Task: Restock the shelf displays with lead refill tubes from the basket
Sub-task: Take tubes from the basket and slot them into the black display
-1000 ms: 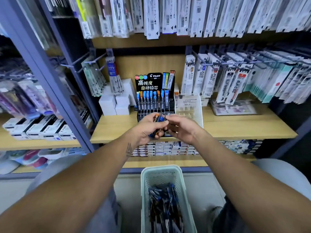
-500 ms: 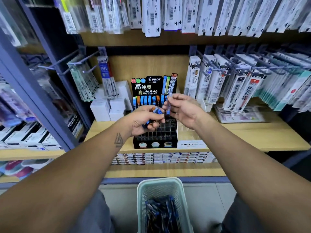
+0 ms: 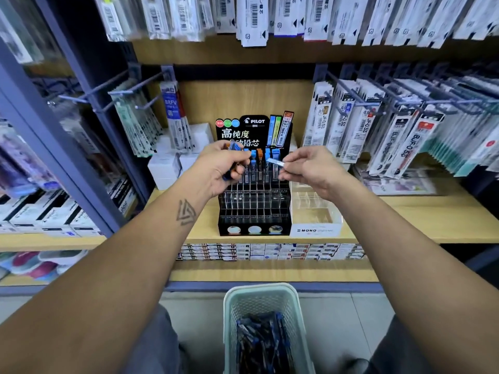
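A black Pilot lead display stand [image 3: 253, 206] stands on the wooden shelf [image 3: 405, 220], its back rows holding several blue- and orange-capped tubes and its front slots bare. My left hand [image 3: 224, 168] grips a bunch of lead refill tubes [image 3: 234, 145] in front of the stand's upper left. My right hand [image 3: 310, 168] pinches a single blue-capped tube [image 3: 275, 161], lying almost level, just before the back row at the right. Below, a pale green basket [image 3: 235, 319] holds several more dark tubes.
A clear Mono display box [image 3: 316, 220] sits right of the stand. White boxes [image 3: 164, 168] stand to its left. Packaged refills hang from hooks [image 3: 359, 101] on both sides and above. Rows of small boxes [image 3: 270, 251] line the lower shelf.
Both hands have risen from the shelf's front edge toward the stand's back rows. My right hand drew one tube from the bunch and moved it right, now turned nearly level.
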Available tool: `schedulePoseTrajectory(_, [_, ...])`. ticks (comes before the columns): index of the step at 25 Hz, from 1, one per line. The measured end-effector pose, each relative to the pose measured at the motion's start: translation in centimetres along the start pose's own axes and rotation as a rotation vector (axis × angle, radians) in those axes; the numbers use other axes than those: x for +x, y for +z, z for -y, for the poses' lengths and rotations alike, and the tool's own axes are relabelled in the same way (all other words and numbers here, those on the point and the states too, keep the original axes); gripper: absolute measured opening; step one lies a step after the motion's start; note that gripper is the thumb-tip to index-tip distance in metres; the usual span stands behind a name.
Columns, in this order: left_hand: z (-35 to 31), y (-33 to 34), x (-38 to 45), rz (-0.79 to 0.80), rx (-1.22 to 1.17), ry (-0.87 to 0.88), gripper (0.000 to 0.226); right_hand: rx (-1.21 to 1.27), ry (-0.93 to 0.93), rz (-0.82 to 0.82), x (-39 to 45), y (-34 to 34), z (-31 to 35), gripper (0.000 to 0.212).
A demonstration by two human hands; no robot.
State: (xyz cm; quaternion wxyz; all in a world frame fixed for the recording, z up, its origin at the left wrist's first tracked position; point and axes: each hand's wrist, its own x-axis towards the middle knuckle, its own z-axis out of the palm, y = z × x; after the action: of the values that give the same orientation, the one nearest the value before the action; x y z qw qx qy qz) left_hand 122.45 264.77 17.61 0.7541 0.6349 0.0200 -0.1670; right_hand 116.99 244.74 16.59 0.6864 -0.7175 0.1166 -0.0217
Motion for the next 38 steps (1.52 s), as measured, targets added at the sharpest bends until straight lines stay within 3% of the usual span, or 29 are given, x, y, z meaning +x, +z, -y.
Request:
schedulePoseTrajectory(3, [-0.1,0.5,0.1,-0.011,0.026,-0.03,0.017,-0.119,-0.033,-0.099,0.6,-0.2,-0.4,0.008])
schedulePoseTrajectory(6, [-0.2,1.1,0.2,0.058,-0.055,-0.114,0.008,-0.381,-0.076,-0.176,1.7,-0.5,-0.7,0.023])
schedulePoseTrajectory(11, [-0.2,1.2,0.6,0.109,-0.239,-0.2,0.009,-0.572,-0.222,-0.134,2.2,-0.1,-0.6,0.022])
schedulePoseTrajectory(15, [0.2,0.6,0.7,0.148,-0.181,-0.24,0.011,-0.732,-0.336,-0.157,2.4,1.3,-0.9,0.012])
schedulePoseTrajectory(18, [-0.3,0.2,0.3,0.132,-0.109,-0.188,0.011,-0.764,-0.399,-0.178,2.6,2.0,-0.6,0.021])
schedulePoseTrajectory(23, [-0.9,-0.8,0.2,0.032,-0.16,-0.07,0.015,-0.868,-0.456,-0.16,2.9,3.0,-0.6,0.015])
schedulePoseTrajectory(29, [-0.9,-1.7,-0.6,0.071,-0.097,-0.115,0.017,-1.011,-0.426,-0.173,3.3,2.7,-1.1,0.017])
schedulePoseTrajectory(35, [-1.5,-2.5,-0.5,0.017,-0.135,-0.086,0.021,-1.028,-0.506,-0.152,2.4,4.1,-0.8,0.012])
schedulePoseTrajectory(38, [-1.5,-3.1,-0.5,-0.037,-0.109,-0.086,0.02,-0.874,-0.563,-0.131,2.4,5.8,0.3,0.012])
